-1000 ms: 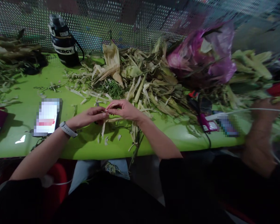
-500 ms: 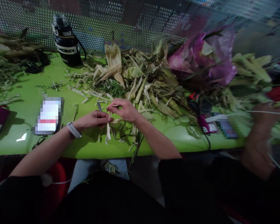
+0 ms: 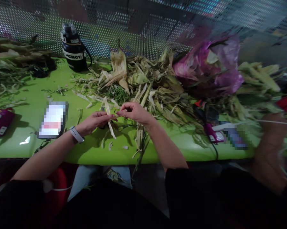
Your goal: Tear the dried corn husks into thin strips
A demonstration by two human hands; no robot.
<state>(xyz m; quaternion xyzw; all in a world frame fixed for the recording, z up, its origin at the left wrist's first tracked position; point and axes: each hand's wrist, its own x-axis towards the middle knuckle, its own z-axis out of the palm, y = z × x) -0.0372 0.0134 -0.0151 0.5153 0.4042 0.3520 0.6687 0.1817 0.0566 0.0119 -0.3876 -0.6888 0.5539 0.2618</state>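
In the head view, my left hand (image 3: 95, 122) pinches a pale strip of corn husk (image 3: 112, 129) between thumb and fingers. The strip stands slanted, its upper end above the fingertips and its lower end hanging over the green table (image 3: 86, 151). Close beside it, my right hand (image 3: 135, 113) is closed at the fingertips on a thin husk piece that crosses the strip. The fingers partly cover where the two pieces meet. Beyond my hands lies a large heap of dry corn husks (image 3: 162, 95). Loose husk scraps (image 3: 110, 146) are scattered below my hands.
A black bottle (image 3: 74, 52) stands at the back left. Left of my forearm lies a lit phone (image 3: 53, 119). A pink plastic bag (image 3: 226, 70) sits behind the heap. At right are a second phone (image 3: 236, 136), cables and another person's arm (image 3: 269, 149).
The pale husk strip now shows above my left fingers, where before it mostly hung below. My right hand has moved slightly right and down. The whole view has shifted a little.
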